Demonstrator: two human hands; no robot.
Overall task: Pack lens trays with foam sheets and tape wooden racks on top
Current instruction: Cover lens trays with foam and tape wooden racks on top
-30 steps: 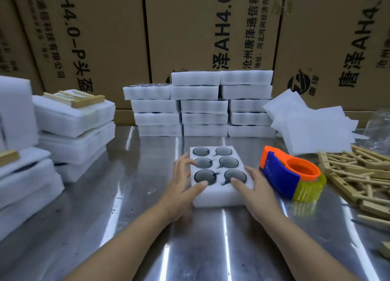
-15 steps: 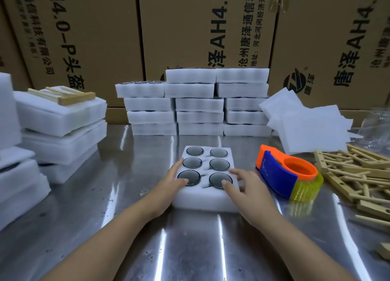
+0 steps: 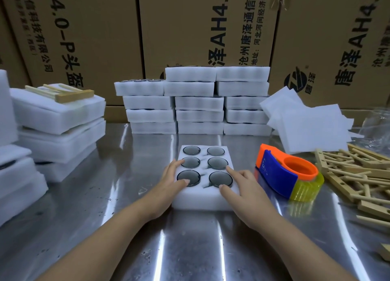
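The lens tray [image 3: 203, 199] had slid left, away from the tape dispenser [image 3: 280, 175], mid-worktop [image 3: 101, 200]. The left hand [image 3: 169, 182] and right hand [image 3: 243, 189] flanked it, each grip spread, fingers resting on foam and hiding its side walls. The wooden racks [image 3: 358, 175] were cut off at the right edge.

Polished steel desk [image 3: 84, 206], scuffed in spots, with bright streaks of light reflecting off it. Behind it I saw tall brown cartons [image 3: 101, 38] printed with black characters, closing off my view.
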